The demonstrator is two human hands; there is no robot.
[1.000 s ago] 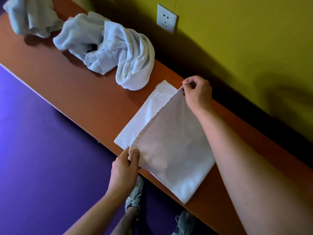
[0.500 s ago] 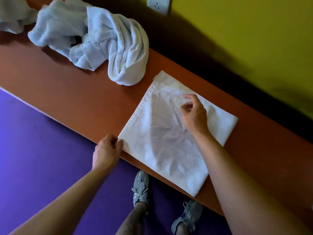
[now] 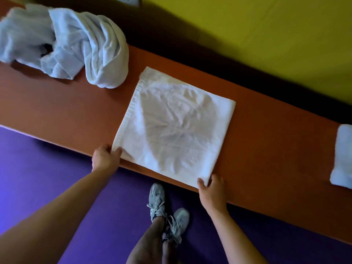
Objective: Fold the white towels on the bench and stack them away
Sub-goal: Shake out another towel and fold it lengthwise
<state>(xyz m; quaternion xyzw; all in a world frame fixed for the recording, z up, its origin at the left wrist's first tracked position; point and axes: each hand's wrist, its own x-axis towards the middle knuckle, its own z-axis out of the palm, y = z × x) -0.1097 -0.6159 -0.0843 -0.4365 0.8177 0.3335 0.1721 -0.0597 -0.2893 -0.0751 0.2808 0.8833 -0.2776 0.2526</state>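
Note:
A white towel [image 3: 175,122], folded into a rough square, lies flat on the orange bench [image 3: 66,115]. My left hand [image 3: 105,158] pinches its near left corner at the bench's front edge. My right hand [image 3: 211,187] grips its near right corner. A heap of unfolded white towels [image 3: 66,46] lies at the far left of the bench. At the right edge of the view sits a folded white towel [image 3: 342,155], partly cut off.
A yellow wall [image 3: 266,35] with a socket [image 3: 129,0] runs behind the bench. Purple floor [image 3: 47,178] lies in front of it, where my legs and grey shoes [image 3: 167,206] stand close to the bench edge.
The towel's top half was laid down over the lower half. My right hand left the towel's middle and took the near right corner. The view shifted right, so the folded towel came into sight.

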